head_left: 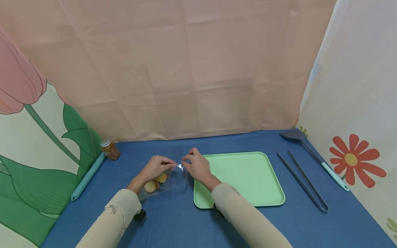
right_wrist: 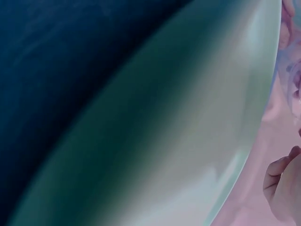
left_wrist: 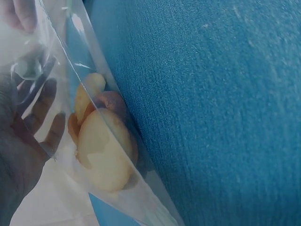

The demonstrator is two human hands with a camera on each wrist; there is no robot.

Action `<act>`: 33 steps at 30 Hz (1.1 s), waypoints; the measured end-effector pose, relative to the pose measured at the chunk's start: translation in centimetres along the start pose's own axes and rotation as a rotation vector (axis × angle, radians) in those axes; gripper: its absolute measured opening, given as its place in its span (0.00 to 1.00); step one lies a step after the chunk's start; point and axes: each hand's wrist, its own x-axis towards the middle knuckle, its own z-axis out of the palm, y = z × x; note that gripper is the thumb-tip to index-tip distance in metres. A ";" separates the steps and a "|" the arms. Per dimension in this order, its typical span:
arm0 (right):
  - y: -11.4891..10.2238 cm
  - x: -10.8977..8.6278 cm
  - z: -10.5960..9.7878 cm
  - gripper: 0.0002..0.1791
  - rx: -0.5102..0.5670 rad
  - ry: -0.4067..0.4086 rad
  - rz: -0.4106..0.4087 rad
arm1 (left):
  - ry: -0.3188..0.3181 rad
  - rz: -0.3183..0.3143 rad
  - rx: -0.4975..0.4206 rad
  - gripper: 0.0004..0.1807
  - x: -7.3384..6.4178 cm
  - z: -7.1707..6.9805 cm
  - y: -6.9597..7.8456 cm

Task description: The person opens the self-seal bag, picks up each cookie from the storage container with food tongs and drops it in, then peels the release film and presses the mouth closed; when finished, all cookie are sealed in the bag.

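Note:
A clear plastic bag (head_left: 177, 181) is held up left of the green tray. My left hand (head_left: 157, 166) pinches its top edge between thumb and fingers, and my right hand (head_left: 197, 167) pinches the same edge a little further right. Low in the bag lie several pale yellow and brown pieces that look like bread or cookies (head_left: 151, 186). Seen from the left wrist, one large round pale piece (left_wrist: 104, 148) faces out, with a browner piece (left_wrist: 113, 102) behind it. The right wrist view catches only part of my right hand (right_wrist: 284, 188) at its edge.
The light green tray (head_left: 242, 179) lies just right of the bag, under my right forearm. Farther right rest metal tongs (head_left: 313, 193) and a turner (head_left: 313, 155) with a mint handle. At back left stand a jar (head_left: 111, 151) and a teal roll (head_left: 88, 177).

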 end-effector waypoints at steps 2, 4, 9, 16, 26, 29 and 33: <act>0.0 -0.1 0.0 0.13 -0.006 0.017 -0.006 | 0.003 0.002 -0.001 0.12 0.0 0.0 0.0; 0.0 -0.1 0.1 0.14 -0.020 0.037 -0.013 | 0.006 0.005 -0.006 0.11 -0.1 0.0 0.0; 0.0 0.0 0.3 0.13 -0.052 0.071 -0.019 | -0.003 0.005 -0.023 0.11 -0.1 0.1 0.0; 0.0 0.3 0.4 0.12 -0.112 0.017 -0.001 | -0.012 0.002 -0.013 0.12 0.0 0.2 0.1; 0.1 0.4 0.5 0.09 -0.146 0.047 -0.073 | -0.005 0.019 0.012 0.12 0.1 0.1 0.0; 0.2 0.3 0.6 0.09 -0.141 0.058 -0.089 | -0.008 0.020 0.016 0.12 0.0 0.0 0.0; 0.3 0.2 0.8 0.09 -0.128 0.085 -0.100 | -0.008 0.014 0.017 0.13 0.0 0.0 -0.1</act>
